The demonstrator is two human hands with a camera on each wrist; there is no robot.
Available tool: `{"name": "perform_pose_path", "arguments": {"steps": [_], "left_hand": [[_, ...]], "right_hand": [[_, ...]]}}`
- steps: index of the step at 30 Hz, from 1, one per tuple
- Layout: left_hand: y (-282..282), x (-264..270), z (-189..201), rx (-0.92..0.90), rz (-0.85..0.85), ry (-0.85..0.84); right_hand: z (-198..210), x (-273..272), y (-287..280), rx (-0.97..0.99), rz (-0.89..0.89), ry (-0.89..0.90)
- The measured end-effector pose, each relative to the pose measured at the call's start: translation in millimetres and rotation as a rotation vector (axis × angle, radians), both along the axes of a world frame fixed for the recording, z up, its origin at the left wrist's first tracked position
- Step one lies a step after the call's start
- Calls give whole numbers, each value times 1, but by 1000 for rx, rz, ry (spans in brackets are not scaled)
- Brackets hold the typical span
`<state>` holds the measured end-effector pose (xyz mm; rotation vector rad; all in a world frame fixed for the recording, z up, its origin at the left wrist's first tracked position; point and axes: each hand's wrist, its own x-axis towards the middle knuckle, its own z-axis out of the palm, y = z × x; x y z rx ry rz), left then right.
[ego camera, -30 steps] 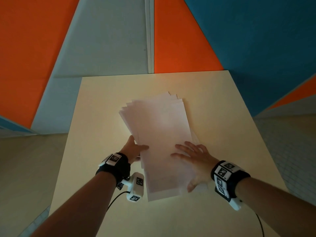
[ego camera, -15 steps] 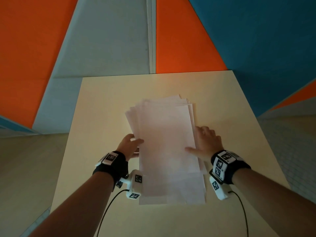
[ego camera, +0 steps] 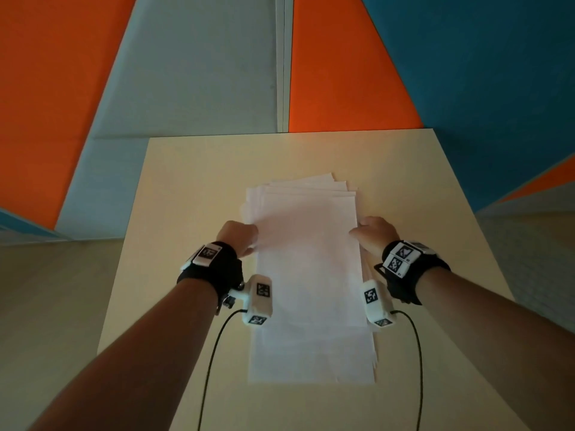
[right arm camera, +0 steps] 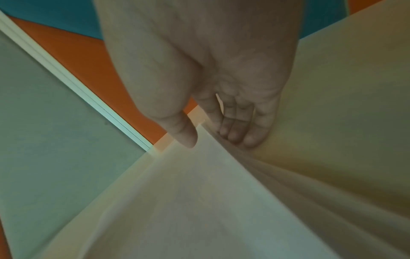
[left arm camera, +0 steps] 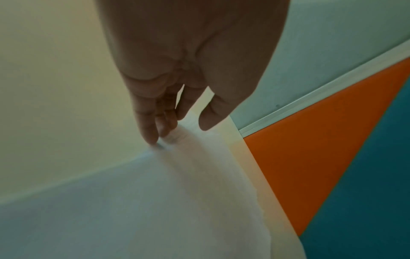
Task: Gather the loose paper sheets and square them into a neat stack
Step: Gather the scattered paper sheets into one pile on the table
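Cream table (ego camera: 193,337): pale wooden top, reaching from the near edge to the wall.
Cables (ego camera: 211,353): black, one trailing from each wrist unit toward the near edge.
Forearms: bare, coming in from the lower corners, each with a black wrist band (ego camera: 214,269) carrying white marker blocks.
Sheets (ego camera: 311,275): white paper in a long pile down the middle of the table, lying flat; the near end is nearly even, while the right edge shows a few slipped corners.
Left hand (ego camera: 238,237): set against the pile's left edge about halfway along; in the left wrist view the fingertips (left arm camera: 153,136) point down onto the table at the paper's edge and the thumb hangs free above the top sheet, so the hand is not clamped on anything.
Right hand (ego camera: 375,233): on the pile's right edge, opposite the left; in the right wrist view the thumb lies on the top sheet and the fingers (right arm camera: 237,133) tuck under the fanned edges, pinching the pile.
Far end: sheet corners fan out unevenly.
Wall (ego camera: 186,73): panels in orange, grey and teal.
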<state>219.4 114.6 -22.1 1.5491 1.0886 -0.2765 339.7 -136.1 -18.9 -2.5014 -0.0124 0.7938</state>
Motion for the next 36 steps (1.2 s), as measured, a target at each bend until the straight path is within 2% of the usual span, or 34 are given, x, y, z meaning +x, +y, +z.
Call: {"name": "perform_pose_path", "arguments": {"steps": [2,5,6,7,8,9,10,13,15,17,23,27,30,34,36], "left_hand": [[-4,9,8,-2,17,-22],[-1,13,20,92,-35,13],[2,10,16,299,-205,58],[4,10,15,404,-281,79],[6,13,13,306,-205,52],[9,19,13,115,-85,-25],[9,21,10,30,0,-91],[3,22,11,-79,26,-164],[4,18,12,-75,6,-173],[3,10,12,-23,4,-147],[-22,-51,-7,0,49,7],[-45,-75,-11,-43,69,-30],[-51,-84,0,2,100,-1],[-67,-103,7,40,-36,73],[-78,-108,5,59,-49,88]], "right_hand": [[-1,7,7,2,11,14],[1,19,9,2,-24,-2],[2,22,8,-15,-40,-7],[3,25,9,-22,-44,-9],[3,27,11,-5,-44,7],[1,29,14,32,-37,35],[2,30,17,74,-26,65],[2,32,24,134,10,88],[5,30,23,102,-9,60],[11,22,16,-15,-19,11],[5,-33,-24,-197,-36,101],[-3,-64,-32,-139,-49,109],[0,-73,-42,-105,-112,116],[-1,-96,-56,-112,-138,129],[-4,-108,-54,-61,-146,154]]}}
